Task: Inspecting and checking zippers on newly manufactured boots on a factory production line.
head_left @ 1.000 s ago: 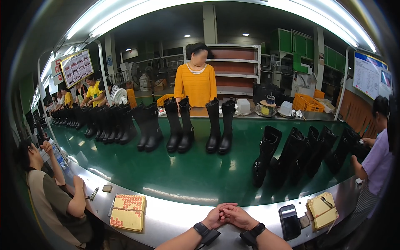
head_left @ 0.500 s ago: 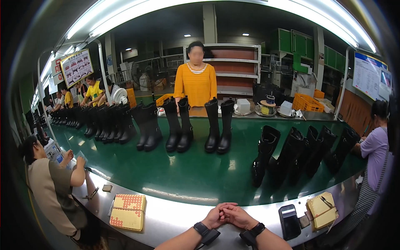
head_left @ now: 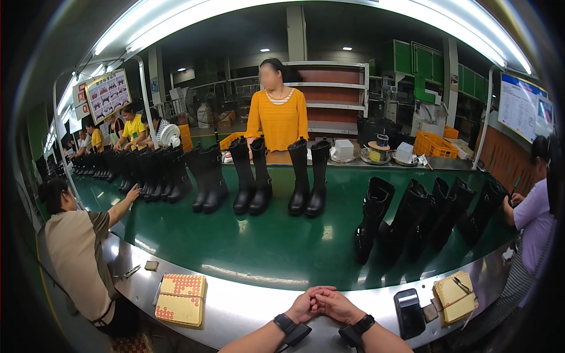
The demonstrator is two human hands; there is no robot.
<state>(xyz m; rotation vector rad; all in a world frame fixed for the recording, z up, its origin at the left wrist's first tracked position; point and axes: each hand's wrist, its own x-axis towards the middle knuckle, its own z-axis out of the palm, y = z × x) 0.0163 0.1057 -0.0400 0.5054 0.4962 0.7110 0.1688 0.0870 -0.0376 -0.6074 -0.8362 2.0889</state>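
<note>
My left hand (head_left: 303, 304) and my right hand (head_left: 336, 305) rest together at the near steel edge of the table. Their fingers are folded against each other, closed, and nothing shows in them. A black band with a small box sits on each wrist. To the right of my right hand lies a black phone (head_left: 409, 313), with a stack of yellow cards (head_left: 456, 297) and a pen past it. Left of my left hand is another yellow card stack (head_left: 180, 299), red-dotted and held by a band. Beyond my hands runs the green table surface (head_left: 276, 247).
Black boots (head_left: 309, 182) stand in pairs along the far side; more black boots (head_left: 374, 220) lean at right. A person in orange (head_left: 278, 120) faces the table. One person (head_left: 76, 253) works at left, another in purple (head_left: 532, 206) at right. A small block (head_left: 151, 266) lies left.
The person at left has leaned in and stretched an arm toward the far boots. The person in orange has turned their head left. The person at right has shifted slightly. My hands have stayed put.
</note>
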